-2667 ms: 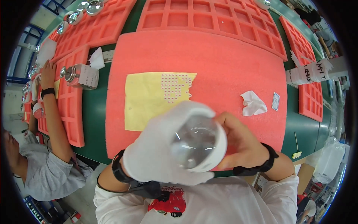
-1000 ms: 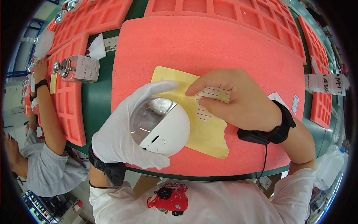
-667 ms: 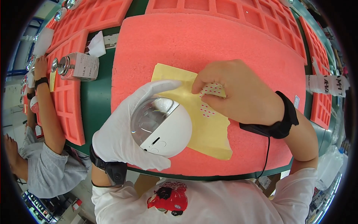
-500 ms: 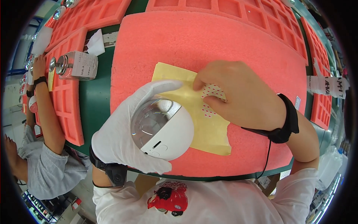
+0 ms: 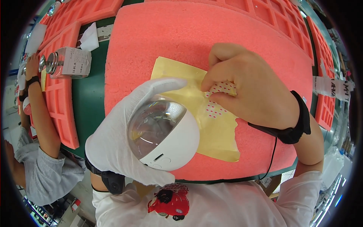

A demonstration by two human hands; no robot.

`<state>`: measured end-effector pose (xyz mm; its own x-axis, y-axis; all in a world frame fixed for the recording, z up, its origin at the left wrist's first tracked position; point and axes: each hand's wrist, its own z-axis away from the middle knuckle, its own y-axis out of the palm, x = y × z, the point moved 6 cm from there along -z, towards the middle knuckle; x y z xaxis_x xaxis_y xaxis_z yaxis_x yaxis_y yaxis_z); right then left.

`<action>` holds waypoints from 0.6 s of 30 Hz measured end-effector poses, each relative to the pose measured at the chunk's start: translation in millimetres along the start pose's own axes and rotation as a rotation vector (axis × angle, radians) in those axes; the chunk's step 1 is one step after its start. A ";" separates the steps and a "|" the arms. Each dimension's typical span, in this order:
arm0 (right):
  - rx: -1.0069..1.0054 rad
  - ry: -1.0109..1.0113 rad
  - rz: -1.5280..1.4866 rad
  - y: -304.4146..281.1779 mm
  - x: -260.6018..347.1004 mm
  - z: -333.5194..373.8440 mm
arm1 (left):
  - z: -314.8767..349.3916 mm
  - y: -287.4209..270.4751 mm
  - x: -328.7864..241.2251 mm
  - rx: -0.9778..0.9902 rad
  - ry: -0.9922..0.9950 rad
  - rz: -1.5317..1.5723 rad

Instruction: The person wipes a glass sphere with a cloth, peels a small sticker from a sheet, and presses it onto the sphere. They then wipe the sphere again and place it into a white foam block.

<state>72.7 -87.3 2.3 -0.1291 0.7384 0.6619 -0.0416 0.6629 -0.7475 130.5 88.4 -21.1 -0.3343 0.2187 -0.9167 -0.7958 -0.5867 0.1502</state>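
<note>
At the yellow sticker sheet (image 5: pixel 218 142), right hand (image 5: pixel 251 85) — now off clear-fronted globe (image 5: pixel 164 134) — is reaching, thumb and forefinger slightly parted; left hand (image 5: pixel 115 134) is gripping it.

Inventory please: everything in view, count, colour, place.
Table: 1, green, underneath
Foam slab: 1, coral, centre
Foam trays: at least 4, coral, around slab
Dotted sheet: 1, yellow, on slab
Domed device: 1, white and clear, in left hand
Bottle: 1, clear, metal top, left
Scrap: 1, white, beyond bottle
Wrapped post: 1, white, right
Co-worker: 1, grey sleeve, far left
Rim clutter: uncountable, mixed colours, edges
Shirt: 1, white, lower edge
Wristbands: 2, black, own wrists
Left hand: 1, white glove, around device
Right hand: 1, bare, fingers over sheet
</note>
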 end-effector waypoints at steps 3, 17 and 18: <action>0.029 0.041 0.002 2.5 -3.8 -2.1 | -1.7 2.6 1.3 0.030 0.001 0.009; -0.044 0.021 0.006 5.1 -2.4 8.2 | -5.7 2.7 0.0 0.131 -0.008 -0.034; -0.044 0.013 0.003 4.9 0.3 7.6 | -3.2 1.7 -1.5 0.139 0.003 -0.046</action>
<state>64.9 -84.8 -1.5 -0.1159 0.7417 0.6607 0.0028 0.6654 -0.7465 131.3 84.6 -20.6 -0.2945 0.2403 -0.9250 -0.8725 -0.4626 0.1576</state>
